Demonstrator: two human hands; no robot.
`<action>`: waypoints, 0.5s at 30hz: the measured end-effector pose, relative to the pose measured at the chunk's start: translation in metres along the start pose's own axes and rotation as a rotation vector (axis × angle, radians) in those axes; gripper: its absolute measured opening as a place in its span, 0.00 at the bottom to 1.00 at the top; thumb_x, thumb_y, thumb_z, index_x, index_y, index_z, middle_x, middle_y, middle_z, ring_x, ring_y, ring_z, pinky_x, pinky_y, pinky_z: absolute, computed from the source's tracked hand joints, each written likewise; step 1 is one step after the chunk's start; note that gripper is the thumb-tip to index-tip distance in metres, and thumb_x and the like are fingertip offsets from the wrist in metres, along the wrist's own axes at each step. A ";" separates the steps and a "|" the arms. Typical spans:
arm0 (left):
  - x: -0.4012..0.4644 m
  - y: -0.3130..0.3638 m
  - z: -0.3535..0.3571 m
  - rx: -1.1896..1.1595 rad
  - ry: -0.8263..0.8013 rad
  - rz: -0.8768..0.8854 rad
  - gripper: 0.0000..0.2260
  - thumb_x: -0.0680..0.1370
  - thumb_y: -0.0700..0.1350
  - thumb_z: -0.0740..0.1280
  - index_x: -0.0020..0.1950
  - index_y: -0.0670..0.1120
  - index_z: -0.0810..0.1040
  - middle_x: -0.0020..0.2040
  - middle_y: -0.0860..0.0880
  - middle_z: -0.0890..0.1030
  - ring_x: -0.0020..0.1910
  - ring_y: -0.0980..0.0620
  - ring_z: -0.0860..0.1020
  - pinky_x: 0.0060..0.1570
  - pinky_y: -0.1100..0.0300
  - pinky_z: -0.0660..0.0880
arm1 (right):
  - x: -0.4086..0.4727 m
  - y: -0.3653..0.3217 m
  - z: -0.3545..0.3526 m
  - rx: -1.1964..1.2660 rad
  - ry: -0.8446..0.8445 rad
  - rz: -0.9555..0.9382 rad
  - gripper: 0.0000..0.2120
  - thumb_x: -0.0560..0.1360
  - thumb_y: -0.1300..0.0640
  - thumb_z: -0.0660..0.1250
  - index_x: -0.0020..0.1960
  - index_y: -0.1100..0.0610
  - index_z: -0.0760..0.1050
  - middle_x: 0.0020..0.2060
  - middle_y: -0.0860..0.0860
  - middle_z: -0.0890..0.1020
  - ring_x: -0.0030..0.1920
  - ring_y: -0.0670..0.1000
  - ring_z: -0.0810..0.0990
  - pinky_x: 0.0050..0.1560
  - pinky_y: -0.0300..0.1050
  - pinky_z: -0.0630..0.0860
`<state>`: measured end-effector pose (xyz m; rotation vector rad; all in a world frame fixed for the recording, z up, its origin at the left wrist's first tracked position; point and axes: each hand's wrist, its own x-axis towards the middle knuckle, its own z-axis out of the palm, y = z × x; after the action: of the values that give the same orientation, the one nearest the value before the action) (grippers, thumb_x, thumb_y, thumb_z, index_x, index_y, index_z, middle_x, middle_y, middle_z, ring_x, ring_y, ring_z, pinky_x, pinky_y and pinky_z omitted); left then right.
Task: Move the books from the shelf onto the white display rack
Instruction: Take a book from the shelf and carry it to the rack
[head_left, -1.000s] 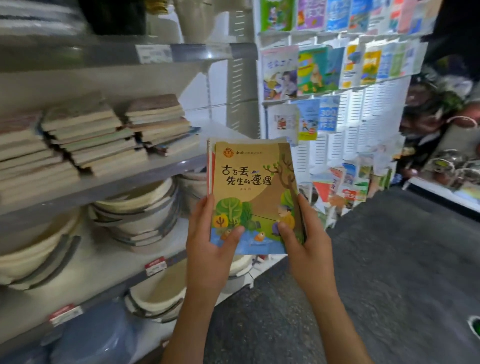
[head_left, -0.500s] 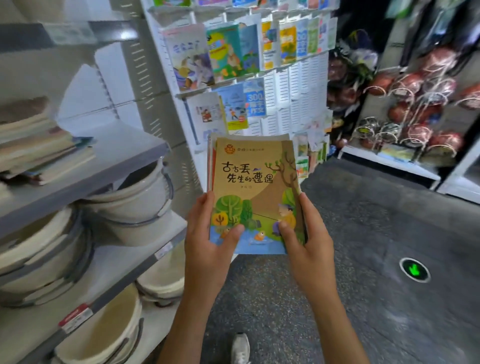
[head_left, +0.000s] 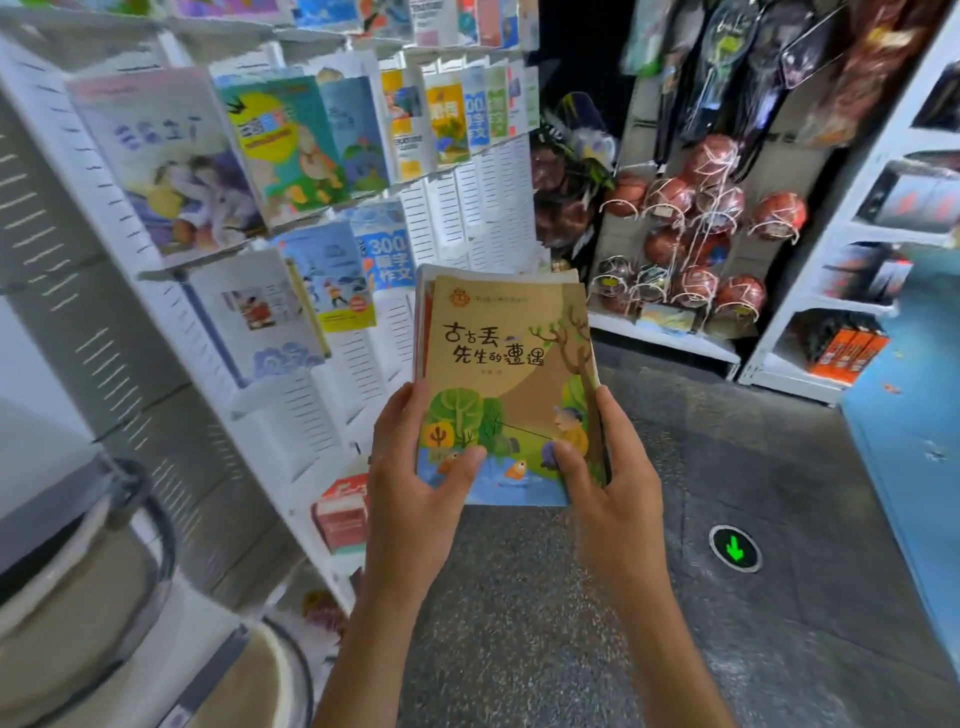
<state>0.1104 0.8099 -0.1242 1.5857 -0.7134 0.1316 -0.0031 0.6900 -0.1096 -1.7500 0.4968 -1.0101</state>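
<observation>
A: Head view: where's the load?

B: A thin stack of paperback books, tan illustrated cover on top (head_left: 506, 384), just right of the white slotted display rack (head_left: 457, 208). Left hand (head_left: 410, 483) and right hand (head_left: 613, 478) each clamp a lower corner, thumbs on the cover.

A: Advice?

B: Keep both grips until an empty rack ledge is close.

Hands we see: two, left hand (head_left: 415, 488), right hand (head_left: 613, 488)
Floor arrow lights (head_left: 735, 549): one
Held book stacks (head_left: 511, 384): one

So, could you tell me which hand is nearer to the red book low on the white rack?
Left. The left hand grips the held books' left edge, just beside the red book; the right hand grips their far edge.
</observation>
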 end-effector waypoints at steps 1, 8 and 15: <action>0.012 -0.006 0.007 -0.012 -0.009 -0.002 0.30 0.74 0.45 0.74 0.71 0.62 0.65 0.70 0.61 0.70 0.72 0.61 0.67 0.70 0.58 0.68 | 0.012 0.006 0.002 -0.005 0.010 0.001 0.27 0.78 0.64 0.67 0.68 0.41 0.64 0.53 0.39 0.80 0.46 0.41 0.84 0.45 0.31 0.77; 0.079 -0.046 0.073 -0.033 -0.110 -0.028 0.31 0.75 0.42 0.75 0.74 0.56 0.67 0.71 0.59 0.70 0.72 0.61 0.67 0.71 0.48 0.69 | 0.089 0.057 -0.004 -0.071 0.075 0.037 0.26 0.78 0.63 0.67 0.71 0.45 0.64 0.57 0.48 0.80 0.46 0.41 0.84 0.45 0.30 0.77; 0.146 -0.081 0.150 0.012 -0.097 -0.065 0.31 0.75 0.43 0.74 0.75 0.54 0.67 0.73 0.56 0.70 0.74 0.58 0.67 0.72 0.50 0.68 | 0.183 0.118 -0.018 -0.086 0.066 0.028 0.27 0.78 0.62 0.67 0.72 0.48 0.62 0.59 0.50 0.79 0.46 0.37 0.83 0.45 0.28 0.75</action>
<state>0.2197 0.6150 -0.1476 1.6335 -0.7359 0.0110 0.1005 0.4999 -0.1410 -1.7851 0.6131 -1.0420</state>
